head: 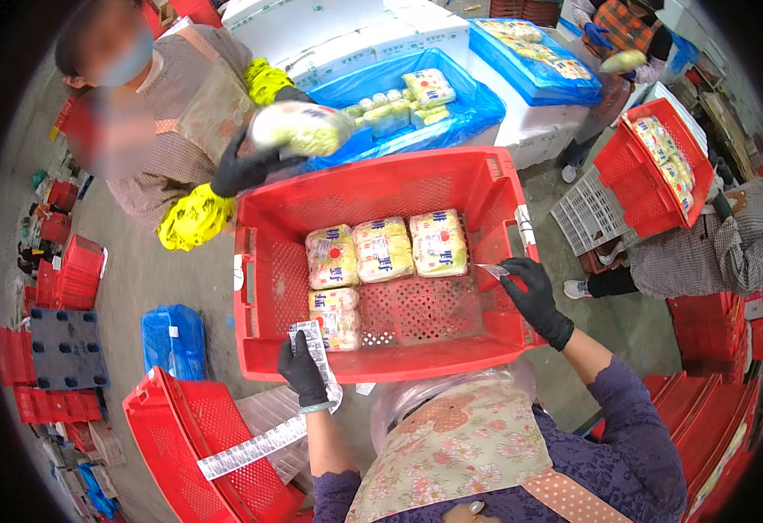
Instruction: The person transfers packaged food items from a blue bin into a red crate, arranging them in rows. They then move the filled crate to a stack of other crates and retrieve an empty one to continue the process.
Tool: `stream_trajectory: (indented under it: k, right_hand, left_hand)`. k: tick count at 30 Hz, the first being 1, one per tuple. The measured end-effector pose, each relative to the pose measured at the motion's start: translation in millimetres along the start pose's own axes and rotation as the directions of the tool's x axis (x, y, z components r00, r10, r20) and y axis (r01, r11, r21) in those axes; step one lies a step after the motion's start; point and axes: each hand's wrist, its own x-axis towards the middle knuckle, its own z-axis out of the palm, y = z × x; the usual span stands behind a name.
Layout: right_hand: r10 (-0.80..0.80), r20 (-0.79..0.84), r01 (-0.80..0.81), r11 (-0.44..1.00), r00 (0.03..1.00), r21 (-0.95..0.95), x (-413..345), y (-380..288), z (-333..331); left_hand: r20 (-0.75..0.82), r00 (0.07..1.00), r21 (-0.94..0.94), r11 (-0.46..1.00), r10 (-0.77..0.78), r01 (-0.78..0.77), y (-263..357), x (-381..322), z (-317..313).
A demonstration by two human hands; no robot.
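Note:
My left hand [303, 366], in a black glove, grips a long strip of printed labels [257, 451] at the near left corner of a red plastic crate [381, 372]. The strip trails down to the left. My right hand [535, 301], also gloved, pinches a single small label [491, 269] over the crate's right side. Inside the crate, three plastic-wrapped packs of pale yellow-green produce stand in a row: a left pack [332, 257], a middle pack [383, 250] and a right pack [438, 243]. Another pack [336, 320] lies nearer me, partly behind the strip.
Across the crate, a co-worker's gloved hands [251, 157] hold a blurred produce pack [300, 127] beside a blue-lined foam box [486, 111]. Empty red crates [205, 451] lean at my lower left. At right, a red crate of packs [656, 163] stands near another person [702, 248].

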Motion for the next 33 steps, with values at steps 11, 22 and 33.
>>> stream_trajectory:
  k: [11,22,33]
  right_hand:
    - [-0.016,-0.036,0.018,0.999,0.999,0.038,1,-5,0]
    - [0.042,-0.043,-0.039,0.996,0.998,0.086,1,-8,-1]
    - [0.052,-0.064,-0.045,0.994,0.997,0.103,1,-5,-1]
  left_hand:
    - [-0.008,1.000,0.001,1.000,0.012,-0.012,6,-3,4]
    - [0.001,0.999,0.091,0.995,0.036,-0.036,2,0,2]
    - [0.036,0.998,0.214,0.975,0.060,-0.066,-9,5,-2]
